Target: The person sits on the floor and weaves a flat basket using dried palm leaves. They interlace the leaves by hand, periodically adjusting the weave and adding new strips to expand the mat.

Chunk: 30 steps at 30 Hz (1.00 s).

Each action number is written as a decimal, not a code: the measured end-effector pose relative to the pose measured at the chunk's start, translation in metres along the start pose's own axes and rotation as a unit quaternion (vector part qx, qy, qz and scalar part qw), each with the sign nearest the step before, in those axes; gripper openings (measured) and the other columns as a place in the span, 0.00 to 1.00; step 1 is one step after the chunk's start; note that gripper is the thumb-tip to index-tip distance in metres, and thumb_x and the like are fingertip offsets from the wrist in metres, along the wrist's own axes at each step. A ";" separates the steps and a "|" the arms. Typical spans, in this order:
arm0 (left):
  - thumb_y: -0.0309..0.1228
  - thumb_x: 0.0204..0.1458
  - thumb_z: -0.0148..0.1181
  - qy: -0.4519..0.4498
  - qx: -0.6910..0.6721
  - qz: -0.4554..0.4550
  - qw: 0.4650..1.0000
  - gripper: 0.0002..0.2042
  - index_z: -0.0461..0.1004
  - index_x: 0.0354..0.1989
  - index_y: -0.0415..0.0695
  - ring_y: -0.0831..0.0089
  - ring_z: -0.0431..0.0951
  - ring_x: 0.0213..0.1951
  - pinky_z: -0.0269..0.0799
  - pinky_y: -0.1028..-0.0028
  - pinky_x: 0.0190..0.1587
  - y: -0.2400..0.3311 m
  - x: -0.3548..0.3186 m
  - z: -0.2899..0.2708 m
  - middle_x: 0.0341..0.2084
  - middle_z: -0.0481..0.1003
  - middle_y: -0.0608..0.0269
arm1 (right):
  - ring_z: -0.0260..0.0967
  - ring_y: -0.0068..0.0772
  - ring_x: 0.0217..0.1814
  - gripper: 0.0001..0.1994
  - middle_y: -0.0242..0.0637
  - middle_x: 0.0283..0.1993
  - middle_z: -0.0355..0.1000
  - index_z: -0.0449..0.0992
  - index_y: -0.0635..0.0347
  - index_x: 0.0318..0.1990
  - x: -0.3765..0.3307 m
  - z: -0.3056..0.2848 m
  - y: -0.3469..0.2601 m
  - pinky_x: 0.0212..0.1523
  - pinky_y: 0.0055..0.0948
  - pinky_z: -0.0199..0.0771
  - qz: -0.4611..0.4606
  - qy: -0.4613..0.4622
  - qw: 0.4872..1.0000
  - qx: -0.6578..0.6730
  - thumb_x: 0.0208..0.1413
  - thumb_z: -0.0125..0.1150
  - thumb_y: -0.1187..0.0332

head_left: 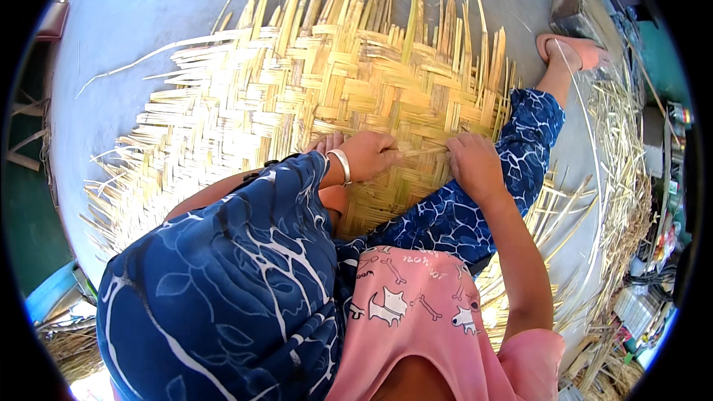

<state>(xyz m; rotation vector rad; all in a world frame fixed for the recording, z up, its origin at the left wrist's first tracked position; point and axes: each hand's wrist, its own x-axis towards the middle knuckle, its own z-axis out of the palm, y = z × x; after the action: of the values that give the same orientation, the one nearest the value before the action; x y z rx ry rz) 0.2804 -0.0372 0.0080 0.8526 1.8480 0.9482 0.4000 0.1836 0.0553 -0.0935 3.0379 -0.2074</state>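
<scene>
A wide mat of woven yellow and green split reed (297, 96) lies on the floor, with loose ends sticking out along its far and left sides. My left hand (368, 156), with a pale bracelet at the wrist, is closed at the mat's near part, beyond my bent left knee. A thin pale reed strip (422, 152) runs from its fingertips across to my right hand (473, 165). The right fingers are curled down and pinch the strip's other end, close above the weave. My raised left leg covers part of the left forearm and the mat's near edge.
My right leg (535, 134) stretches along the mat's right side, its foot in a pink sandal (575, 52) by a squared block (579, 7). Loose reeds and straw (620, 178) are heaped along the right. A blue object (50, 293) stands at the left edge.
</scene>
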 end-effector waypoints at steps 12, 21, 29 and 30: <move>0.29 0.58 0.48 0.004 -0.296 -0.106 0.949 0.08 0.69 0.40 0.37 0.77 0.77 0.27 0.75 0.77 0.30 -0.012 -0.024 -0.012 0.27 0.76 0.61 | 0.61 0.45 0.57 0.16 0.42 0.53 0.67 0.71 0.58 0.46 0.028 -0.035 -0.006 0.57 0.38 0.60 0.040 0.195 0.978 -0.059 0.46 0.58 0.71; 0.26 0.58 0.46 0.055 -0.370 -0.072 0.925 0.10 0.62 0.47 0.37 0.66 0.78 0.35 0.76 0.72 0.37 -0.023 -0.028 -0.012 0.35 0.74 0.51 | 0.68 0.53 0.44 0.17 0.51 0.41 0.69 0.71 0.65 0.45 -0.029 -0.025 0.059 0.44 0.40 0.69 0.202 -0.062 0.975 0.064 0.46 0.60 0.69; 0.25 0.58 0.46 0.053 -0.379 -0.100 0.918 0.10 0.61 0.46 0.37 0.66 0.79 0.35 0.77 0.72 0.37 -0.021 -0.024 -0.017 0.36 0.74 0.51 | 0.71 0.49 0.33 0.03 0.43 0.30 0.70 0.70 0.59 0.30 -0.015 0.026 0.062 0.33 0.45 0.71 0.148 -0.021 0.987 -0.055 0.48 0.51 0.72; 0.25 0.57 0.46 0.055 -0.386 -0.112 0.914 0.10 0.61 0.46 0.37 0.66 0.79 0.35 0.77 0.72 0.37 -0.021 -0.024 -0.018 0.36 0.74 0.51 | 0.71 0.49 0.33 0.03 0.43 0.30 0.70 0.70 0.59 0.30 -0.012 0.025 0.062 0.32 0.44 0.71 0.139 -0.014 0.989 -0.055 0.48 0.51 0.72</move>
<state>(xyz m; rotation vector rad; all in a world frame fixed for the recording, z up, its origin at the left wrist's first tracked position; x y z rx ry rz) 0.2697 -0.0718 0.0054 0.0999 1.4166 1.4439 0.4110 0.2428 0.0227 0.3140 2.9880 -0.0166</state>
